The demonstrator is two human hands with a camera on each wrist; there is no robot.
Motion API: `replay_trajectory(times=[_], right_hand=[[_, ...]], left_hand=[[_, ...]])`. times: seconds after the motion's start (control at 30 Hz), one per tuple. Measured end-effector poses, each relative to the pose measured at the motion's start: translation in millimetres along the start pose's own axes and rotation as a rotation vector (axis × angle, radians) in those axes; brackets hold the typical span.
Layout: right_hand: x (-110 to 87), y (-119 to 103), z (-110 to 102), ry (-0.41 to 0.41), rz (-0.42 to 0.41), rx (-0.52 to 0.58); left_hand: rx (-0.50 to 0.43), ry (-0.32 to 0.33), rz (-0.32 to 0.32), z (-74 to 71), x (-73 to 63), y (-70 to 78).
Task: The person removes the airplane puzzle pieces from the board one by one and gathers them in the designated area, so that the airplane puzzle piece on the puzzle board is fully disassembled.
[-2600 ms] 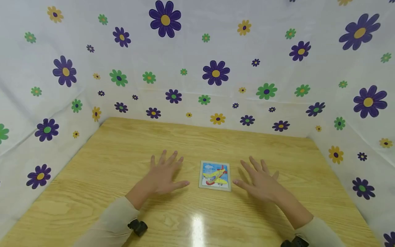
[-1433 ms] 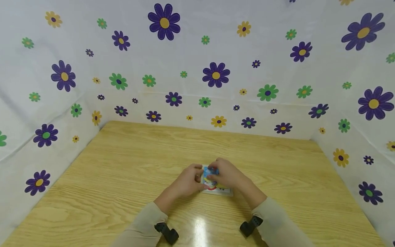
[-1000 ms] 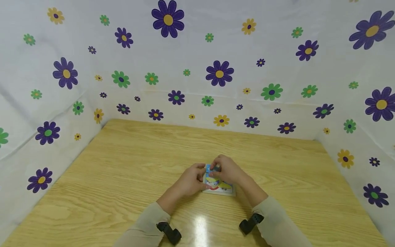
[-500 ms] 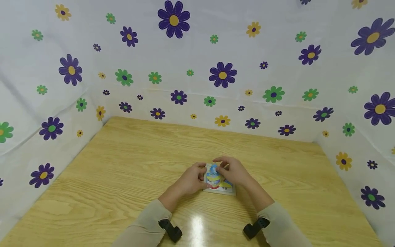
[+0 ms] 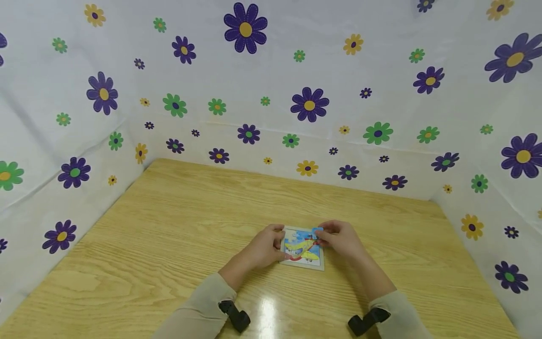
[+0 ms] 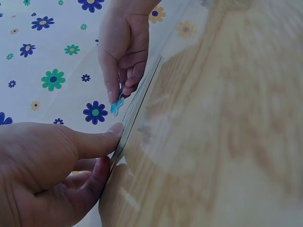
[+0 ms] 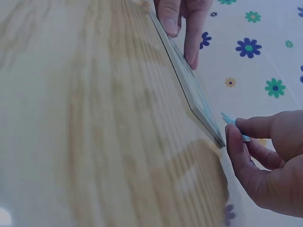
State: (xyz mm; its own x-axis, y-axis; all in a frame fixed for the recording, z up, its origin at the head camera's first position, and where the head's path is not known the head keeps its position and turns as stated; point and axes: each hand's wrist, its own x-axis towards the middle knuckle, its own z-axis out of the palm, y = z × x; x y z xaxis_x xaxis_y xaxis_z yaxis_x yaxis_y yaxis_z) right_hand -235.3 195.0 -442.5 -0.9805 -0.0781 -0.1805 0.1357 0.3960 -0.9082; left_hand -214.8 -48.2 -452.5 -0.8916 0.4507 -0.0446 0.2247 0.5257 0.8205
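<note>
A small square jigsaw puzzle [image 5: 302, 267] with a pale frame and a yellow-and-red airplane picture lies flat on the wooden table. My left hand [image 5: 260, 247] holds its left edge, thumb on top and fingers curled at the side, as the left wrist view confirms. Between thumb and fingertips, my right hand [image 5: 345, 238] pinches a light blue puzzle piece [image 5: 316, 231] over the puzzle's far right corner. That piece [image 7: 227, 118] is raised off the frame in the right wrist view. A pale patch shows in the picture's upper left.
The wooden table [image 5: 178, 212] stretches around the puzzle on all sides. A white cloth [image 5: 262, 70] with purple, green and yellow flowers encloses its back and both sides. Black wrist cameras [image 5: 239, 320] sit at both sleeves.
Both hands came in from beside the puzzle; the left took its left edge. My right hand lifted a blue piece from the upper left and carried it rightward to the far right corner.
</note>
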Motion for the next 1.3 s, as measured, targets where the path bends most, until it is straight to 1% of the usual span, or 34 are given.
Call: replay_trajectory(times=[0.13, 0.27, 0.37, 0.53, 0.67, 0.77, 0.87, 0.93, 1.07, 1.17, 1.3], right_hand=[[1.4, 7, -11, 0.071, 0.066, 0.017], [0.3, 11, -18, 0.112, 0.121, 0.032], [-0.6, 11, -21, 0.133, 0.144, 0.033], [-1.5, 12, -23, 0.162, 0.153, 0.015], [-2.4, 11, -23, 0.17, 0.135, -0.002], [-3.4, 11, -23, 0.171, 0.12, -0.046], [-2.7, 10, -24, 0.171, 0.112, -0.083], [-1.8, 9, -25, 0.171, 0.112, -0.087], [-0.9, 5, -23, 0.171, 0.1, -0.098], [-1.7, 0, -17, 0.136, 0.056, -0.133], [-1.2, -7, -4, 0.021, -0.032, -0.168]], left_hand=[[0.018, -0.002, 0.004, 0.5, 0.7, 0.2], [0.036, 0.002, 0.015, 1.6, 0.8, -0.3], [0.036, 0.003, 0.02, 3.4, 1.0, 0.7], [0.032, -0.003, 0.006, 5.3, 1.3, 2.0], [0.034, -0.003, -0.004, 4.4, 1.9, 1.9], [0.042, -0.007, -0.008, 3.7, 2.5, 2.1], [0.027, -0.003, -0.004, 2.9, 3.4, 1.8], [0.018, -0.002, 0.003, 2.5, 4.5, 1.3], [0.029, 0.001, 0.011, 2.5, 5.4, -0.1], [0.038, 0.002, 0.003, 2.7, 3.9, 0.1], [0.018, -0.005, -0.016, 3.3, 1.8, 1.4]])
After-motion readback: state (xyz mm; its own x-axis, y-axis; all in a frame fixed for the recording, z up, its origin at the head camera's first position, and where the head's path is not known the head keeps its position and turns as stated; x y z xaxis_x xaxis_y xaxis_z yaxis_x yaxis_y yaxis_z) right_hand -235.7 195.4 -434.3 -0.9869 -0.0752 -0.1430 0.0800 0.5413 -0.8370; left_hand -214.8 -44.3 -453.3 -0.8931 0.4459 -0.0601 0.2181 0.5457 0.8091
